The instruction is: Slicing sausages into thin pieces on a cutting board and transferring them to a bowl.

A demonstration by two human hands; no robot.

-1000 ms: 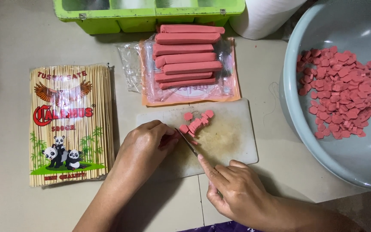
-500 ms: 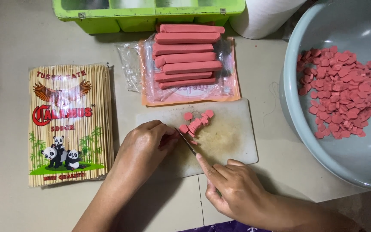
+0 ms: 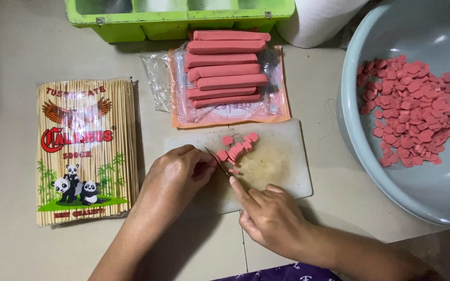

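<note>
A: What is the left hand (image 3: 175, 177) doing?
B: It is curled over a pink sausage (image 3: 202, 167) and pins it down on the white board (image 3: 282, 166). Only a bit of the sausage peeks out by the fingertips.
A: And the right hand (image 3: 269, 216)?
B: It is closed around a small knife (image 3: 217, 162). One finger lies along the top. The blade sits right by the left fingertips, at the sausage end.
A: Where are the cut bits?
B: A little heap of pink slices (image 3: 238, 148) lies on the board, just past the blade. Many more slices (image 3: 407, 112) sit in the big grey bowl (image 3: 355, 156) on the right.
A: What else is on the desk (image 3: 6, 78)?
B: Whole pink sticks (image 3: 225, 67) stacked on an open plastic pack beyond the board. A bag of skewers (image 3: 84, 151) lies on the left. A green tray (image 3: 183, 15) sits at the far edge.
</note>
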